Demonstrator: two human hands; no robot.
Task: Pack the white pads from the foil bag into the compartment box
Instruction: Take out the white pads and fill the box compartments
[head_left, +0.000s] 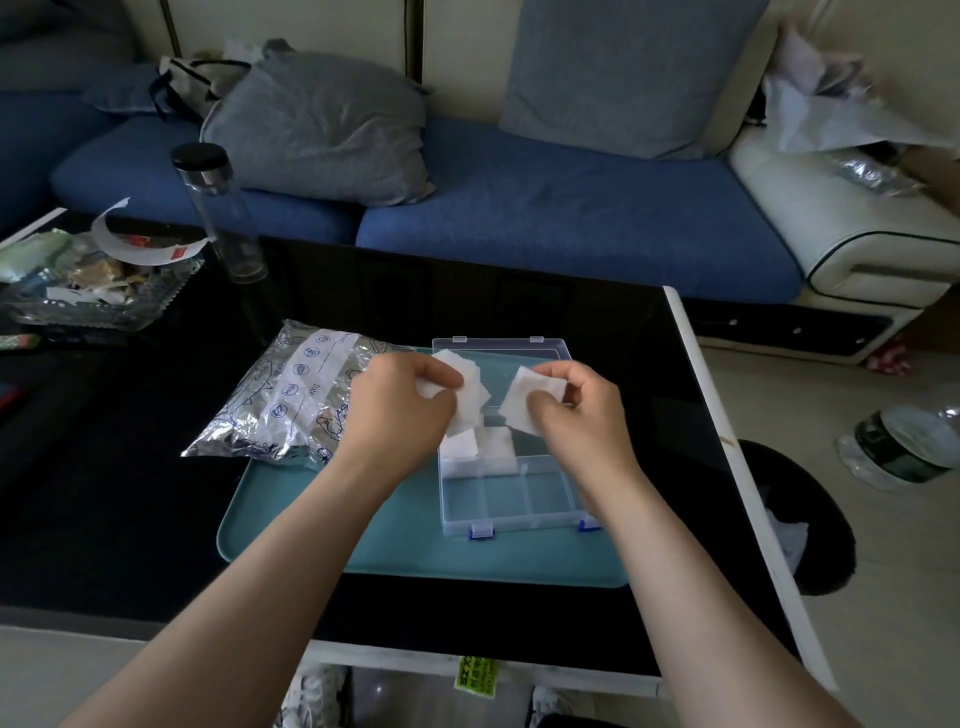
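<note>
A clear plastic compartment box (511, 514) with blue latches lies open on a teal mat (363, 545). White pads (480, 448) fill two of its left middle compartments; the near row is bare. My left hand (402, 402) grips a small stack of white pads (475, 387) above the box. My right hand (576, 402) pinches a single white pad (530, 397) just beside that stack. The crinkled foil bag (288, 395) lies at the mat's far left corner, left of my left hand.
The black glass table (130, 493) has a white edge on the right. A tall clear bottle (218, 208) and a glass dish of wrappers (88, 280) stand at the back left. A blue sofa sits behind; a crushed bottle (898, 447) lies on the floor.
</note>
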